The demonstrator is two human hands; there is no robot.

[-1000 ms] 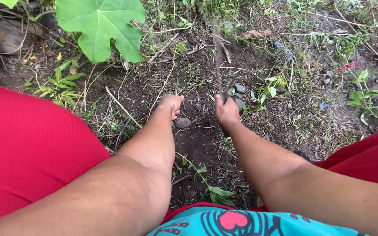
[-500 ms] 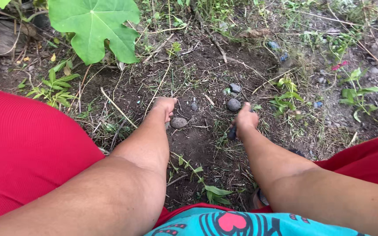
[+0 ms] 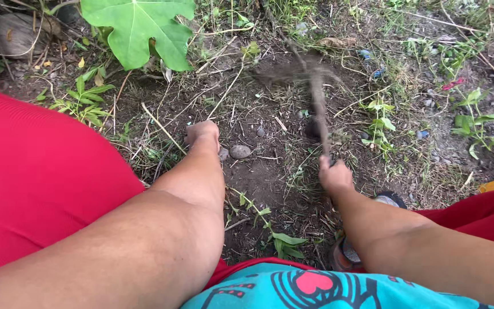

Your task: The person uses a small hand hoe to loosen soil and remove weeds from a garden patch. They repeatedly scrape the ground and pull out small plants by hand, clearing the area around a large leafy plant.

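The right hand [image 3: 335,174] is closing around the handle of a long, thin tool [image 3: 317,106], which is showing only as a motion-blurred streak running from the fist toward 12 o'clock over the dark soil [image 3: 261,177]; what kind of tool it is cannot be told. The left hand [image 3: 202,131] is curling into a fist low against the ground at about 9 o'clock from the right hand, and whether it is gripping any weeds or stems is not clear. A small grey stone [image 3: 239,151] is lying just beside the left hand, at its 3 o'clock. A dark rounded stone [image 3: 311,128] is sitting near the blurred shaft, partly hidden by it. A large lobed green leaf [image 3: 141,28] is hanging at 11 o'clock of the patch, and leafy weeds [image 3: 379,117] are growing at 2 o'clock from the right hand. Red fabric [image 3: 35,183] is covering the knee at 9 o'clock.
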